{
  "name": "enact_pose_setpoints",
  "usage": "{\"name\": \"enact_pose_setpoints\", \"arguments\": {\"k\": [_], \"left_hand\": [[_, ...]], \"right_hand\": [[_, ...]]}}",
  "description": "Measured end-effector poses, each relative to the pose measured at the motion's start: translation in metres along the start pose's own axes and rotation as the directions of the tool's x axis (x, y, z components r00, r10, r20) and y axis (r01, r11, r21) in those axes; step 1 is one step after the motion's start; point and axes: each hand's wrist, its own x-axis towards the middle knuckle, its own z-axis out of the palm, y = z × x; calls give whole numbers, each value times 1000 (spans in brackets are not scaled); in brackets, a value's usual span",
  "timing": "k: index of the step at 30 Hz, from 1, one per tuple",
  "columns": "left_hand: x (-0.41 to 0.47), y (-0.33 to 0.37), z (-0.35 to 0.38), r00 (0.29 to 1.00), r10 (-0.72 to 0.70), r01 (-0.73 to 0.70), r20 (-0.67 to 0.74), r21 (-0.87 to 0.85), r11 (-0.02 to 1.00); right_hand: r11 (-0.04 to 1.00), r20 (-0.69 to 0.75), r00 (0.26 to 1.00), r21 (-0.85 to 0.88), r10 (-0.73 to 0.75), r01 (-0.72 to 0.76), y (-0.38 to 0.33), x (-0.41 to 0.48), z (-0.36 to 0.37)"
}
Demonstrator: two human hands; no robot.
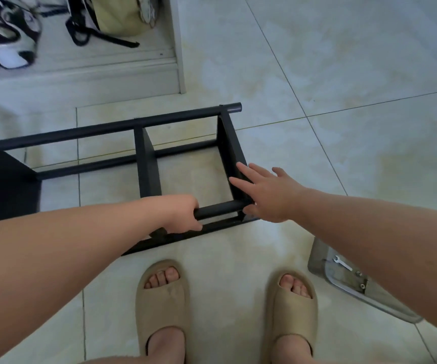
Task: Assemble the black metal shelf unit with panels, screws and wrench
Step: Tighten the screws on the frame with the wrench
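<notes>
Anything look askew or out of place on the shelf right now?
Nothing damaged or askew. The shelf lies on its side, left hand grips the near tube, right hand rests on the end panel. Wrench and screws lie loose near the right foot.

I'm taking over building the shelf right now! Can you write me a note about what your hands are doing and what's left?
Left hand: grips the near tube.
Right hand: open, fingers flat on the end panel.
Shelf lies on its side on the floor; wrench and loose screws sit in a clear tray by the right foot.
Done: tubes and three panels look joined.
Left: probably tighten up, then stand it upright; I can't tell which screws are tight.
</notes>
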Motion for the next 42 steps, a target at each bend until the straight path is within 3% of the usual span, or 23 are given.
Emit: {"name": "enact_pose_setpoints", "arguments": {"k": [4, 10, 19, 29, 37, 42], "left_hand": [[-26, -3, -24, 988, -3, -15, -152, -115, 993], [-76, 8, -59, 905, 31, -98, -424, -137, 986], [-121, 26, -55, 891, 110, -112, -441, 22, 993], [-99, 11, -35, 830, -78, 68, -553, -39, 997], [-72, 2, -52, 742, -129, 151, -658, -23, 988], [-58, -2, -61, 728, -164, 171, -665, -56, 984]], "right_hand": [[1000, -74, 997, 29, 9, -6, -15, -22, -20], [982, -164, 977, 156, 134, -109, -27, -71, -58], [965, -205, 959, 210, 198, -155, -52, -124, -71], [954, -226, 952, 263, 205, -143, -54, -114, -60], [956, -266, 939, 253, 218, -150, -38, -64, -66], [960, -274, 934, 226, 227, -167, -31, -43, -64]]}}
